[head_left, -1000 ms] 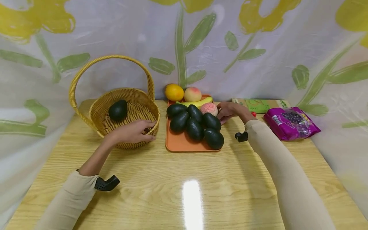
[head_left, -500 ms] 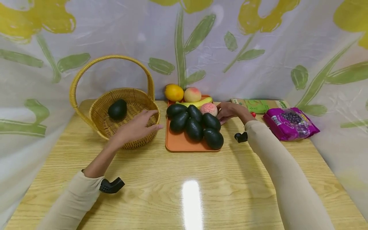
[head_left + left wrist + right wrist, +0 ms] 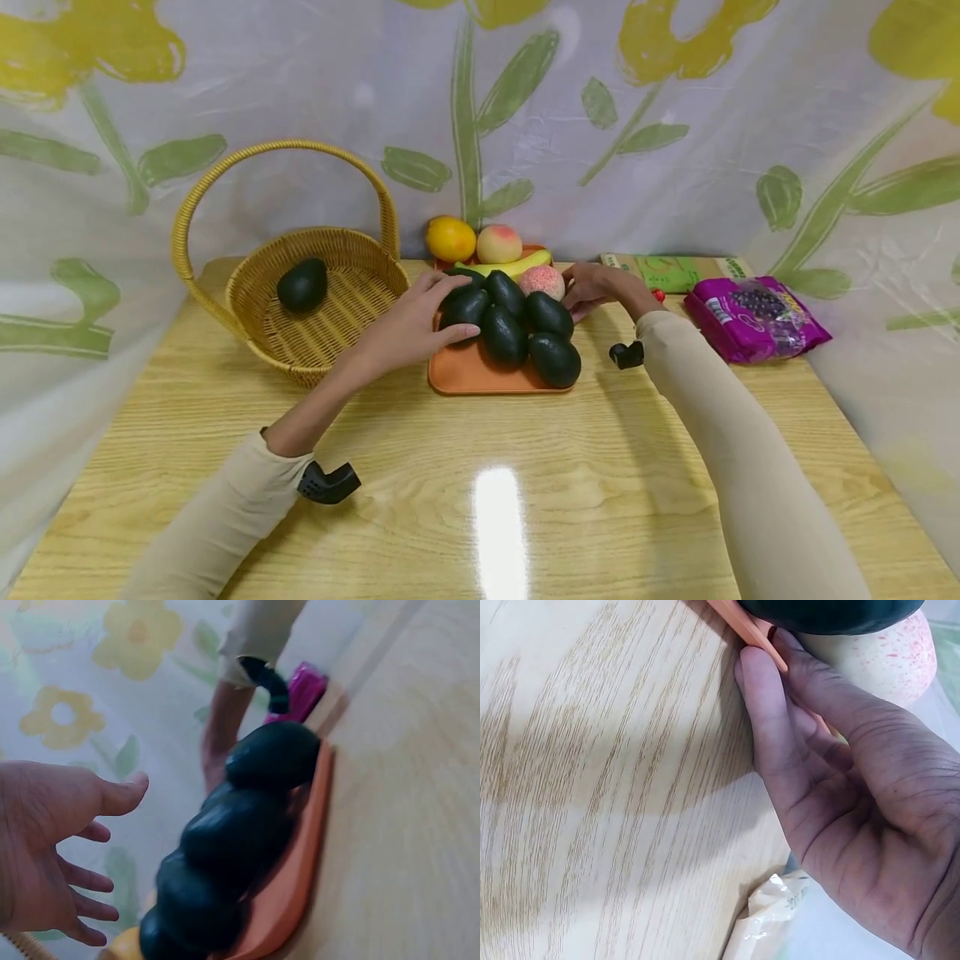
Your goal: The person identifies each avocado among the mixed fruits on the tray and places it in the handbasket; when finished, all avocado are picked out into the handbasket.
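My left hand hovers over the left end of the orange tray, fingers spread and thumb apart. In the left wrist view that hand holds nothing and is beside a pile of dark green avocados. Several avocados lie on the tray, one partly hidden by my left fingers. At the tray's right side my right hand pinches the rim; the right wrist view shows the rim between thumb and fingers. Beside it is a speckled pink peach. A single avocado lies inside the wicker basket.
Behind the avocados are a banana, another peach and a yellow-orange fruit. On the right lie a purple grape-printed bag and a green flat pack. A flowered curtain hangs behind the table.
My left hand has moved right, from the basket's rim to above the tray's left avocados. The right hand has stayed at the tray's edge.
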Available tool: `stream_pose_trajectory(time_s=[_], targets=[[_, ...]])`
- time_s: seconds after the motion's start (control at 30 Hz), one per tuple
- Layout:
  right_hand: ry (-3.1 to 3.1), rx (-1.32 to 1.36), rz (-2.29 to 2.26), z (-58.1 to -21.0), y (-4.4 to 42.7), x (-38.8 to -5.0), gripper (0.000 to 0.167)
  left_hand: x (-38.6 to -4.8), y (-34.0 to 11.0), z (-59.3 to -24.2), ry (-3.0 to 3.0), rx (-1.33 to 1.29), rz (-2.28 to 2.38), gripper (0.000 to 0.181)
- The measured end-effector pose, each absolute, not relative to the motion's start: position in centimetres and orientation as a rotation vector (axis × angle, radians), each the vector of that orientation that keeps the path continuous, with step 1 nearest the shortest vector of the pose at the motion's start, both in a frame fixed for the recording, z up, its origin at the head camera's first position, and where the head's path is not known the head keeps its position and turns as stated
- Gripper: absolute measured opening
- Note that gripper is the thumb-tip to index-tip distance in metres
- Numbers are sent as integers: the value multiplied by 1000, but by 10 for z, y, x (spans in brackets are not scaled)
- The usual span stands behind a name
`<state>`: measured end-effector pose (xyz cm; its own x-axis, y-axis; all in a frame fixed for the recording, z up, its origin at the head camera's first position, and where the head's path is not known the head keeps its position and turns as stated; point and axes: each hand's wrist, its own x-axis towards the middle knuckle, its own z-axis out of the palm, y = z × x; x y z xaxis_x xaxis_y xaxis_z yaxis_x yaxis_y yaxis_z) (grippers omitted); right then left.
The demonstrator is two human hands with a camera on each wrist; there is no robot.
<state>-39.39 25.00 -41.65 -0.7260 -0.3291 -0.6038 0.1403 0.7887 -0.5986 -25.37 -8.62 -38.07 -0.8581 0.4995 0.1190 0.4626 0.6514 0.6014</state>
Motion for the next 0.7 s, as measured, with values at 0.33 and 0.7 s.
stream_pose_trajectory(time_s=[0.33,0.7], targets=[[2278,-186,-772,-411,250,-394,50,-248,-59,-403,2893,886,868,76],[2240,-127,-825,-412,249,-391,51,-259,-59,-423,2939,883,831,83]])
